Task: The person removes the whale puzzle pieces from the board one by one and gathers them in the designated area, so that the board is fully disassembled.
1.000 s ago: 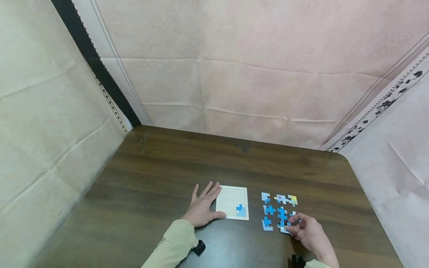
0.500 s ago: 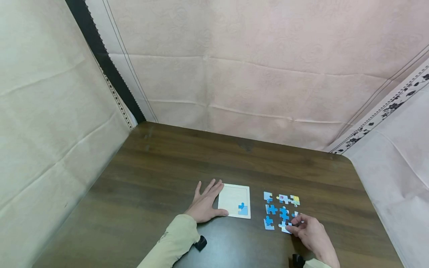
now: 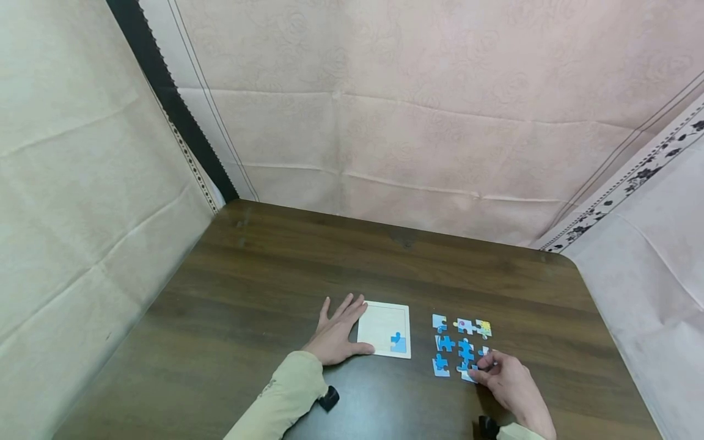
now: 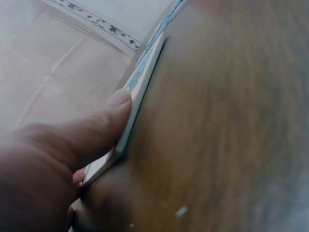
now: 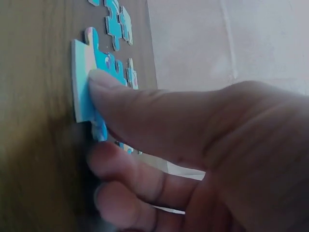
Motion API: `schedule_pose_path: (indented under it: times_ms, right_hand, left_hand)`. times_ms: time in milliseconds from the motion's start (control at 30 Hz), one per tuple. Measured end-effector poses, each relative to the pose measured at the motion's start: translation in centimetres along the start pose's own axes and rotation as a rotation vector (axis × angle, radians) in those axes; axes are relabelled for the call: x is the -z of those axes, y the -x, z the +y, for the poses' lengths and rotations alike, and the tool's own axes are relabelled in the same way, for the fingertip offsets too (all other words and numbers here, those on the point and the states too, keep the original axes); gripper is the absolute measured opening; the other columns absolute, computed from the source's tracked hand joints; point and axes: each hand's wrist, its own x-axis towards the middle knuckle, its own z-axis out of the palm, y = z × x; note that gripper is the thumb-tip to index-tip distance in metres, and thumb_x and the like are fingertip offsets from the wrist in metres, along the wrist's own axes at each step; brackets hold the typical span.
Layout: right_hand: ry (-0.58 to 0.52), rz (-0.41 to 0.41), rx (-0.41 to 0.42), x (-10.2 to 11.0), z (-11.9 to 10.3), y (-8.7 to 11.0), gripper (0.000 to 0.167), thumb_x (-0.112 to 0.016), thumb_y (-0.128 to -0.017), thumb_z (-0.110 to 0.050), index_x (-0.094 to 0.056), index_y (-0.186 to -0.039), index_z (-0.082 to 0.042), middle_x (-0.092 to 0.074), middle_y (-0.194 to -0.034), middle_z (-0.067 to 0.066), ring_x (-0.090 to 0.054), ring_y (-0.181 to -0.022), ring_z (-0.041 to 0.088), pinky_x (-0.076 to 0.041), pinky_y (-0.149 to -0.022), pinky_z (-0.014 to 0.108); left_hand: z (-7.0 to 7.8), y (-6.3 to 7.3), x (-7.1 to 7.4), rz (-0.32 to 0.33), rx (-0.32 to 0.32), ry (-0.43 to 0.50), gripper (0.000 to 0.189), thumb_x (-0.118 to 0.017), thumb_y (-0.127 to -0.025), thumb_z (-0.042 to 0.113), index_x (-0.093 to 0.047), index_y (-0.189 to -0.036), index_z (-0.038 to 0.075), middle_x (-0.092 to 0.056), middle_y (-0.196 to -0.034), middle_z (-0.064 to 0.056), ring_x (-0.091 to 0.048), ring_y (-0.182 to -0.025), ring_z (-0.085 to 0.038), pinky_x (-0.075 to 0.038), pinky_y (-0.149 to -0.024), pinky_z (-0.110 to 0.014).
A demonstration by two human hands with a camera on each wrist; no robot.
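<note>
My left hand (image 3: 335,342) lies spread at the left side of a square white puzzle tray (image 3: 379,316). Its thumb rests on the tray's near rim, which the left wrist view shows close up (image 4: 140,99). One blue puzzle piece (image 3: 398,344) sits in the tray's near right corner. To the right, thumb and forefinger of my right hand (image 3: 508,382) hold a blue and white puzzle piece (image 3: 467,374) low at the table. In the right wrist view the thumb lies on that piece (image 5: 83,92); the forefinger's contact is hidden, and the other fingers are curled.
Several loose pieces lie in rough rows between tray and right hand, among them a yellow-cornered one (image 3: 484,328) and a blue one (image 3: 440,365). One is partly covered by the right fingers. Pale cloth (image 3: 385,153) hangs behind the brown wooden table (image 3: 297,256).
Early on, the head view shifted slightly, moving the whole scene a little. Both hands, the tray and the pieces keep the same places relative to one another.
</note>
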Motion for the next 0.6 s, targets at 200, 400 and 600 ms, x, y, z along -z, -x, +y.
schedule_pose_path:
  times_ms: [200,400,600]
  right_hand:
    - [-0.087,0.073,0.030,-0.1,-0.5,0.0,0.027,-0.073,-0.088,-0.025,-0.064,-0.097,-0.001,-0.060,-0.078,0.004,-0.050,-0.070,0.020,-0.040,-0.060,0.031]
    - [-0.103,0.117,0.120,-1.4,-3.1,-0.2,0.030,-0.072,-0.089,-0.030,-0.063,-0.102,-0.004,-0.055,-0.077,0.004,-0.049,-0.066,0.018,-0.039,-0.055,0.030]
    - [-0.036,0.152,0.294,-4.4,-6.8,-0.6,0.024,-0.077,-0.084,-0.022,-0.070,-0.104,-0.009,-0.057,-0.081,0.001,-0.049,-0.078,0.020,-0.042,-0.064,0.032]
  left_hand:
    - [0.2,0.0,0.2,-0.021,0.006,-0.016,0.093,-0.065,-0.081,0.063,-0.031,-0.152,0.013,-0.020,-0.161,-0.001,-0.008,-0.149,-0.022,0.012,-0.111,-0.059]
    - [0.5,0.1,0.6,-0.047,0.012,-0.062,0.093,-0.063,-0.083,0.062,-0.028,-0.153,0.012,-0.017,-0.161,-0.002,-0.007,-0.149,-0.022,0.015,-0.110,-0.059]
    - [0.8,0.1,0.7,-0.053,0.015,-0.089,0.093,-0.063,-0.083,0.063,-0.028,-0.153,0.012,-0.017,-0.161,-0.002,-0.008,-0.149,-0.022,0.014,-0.111,-0.060]
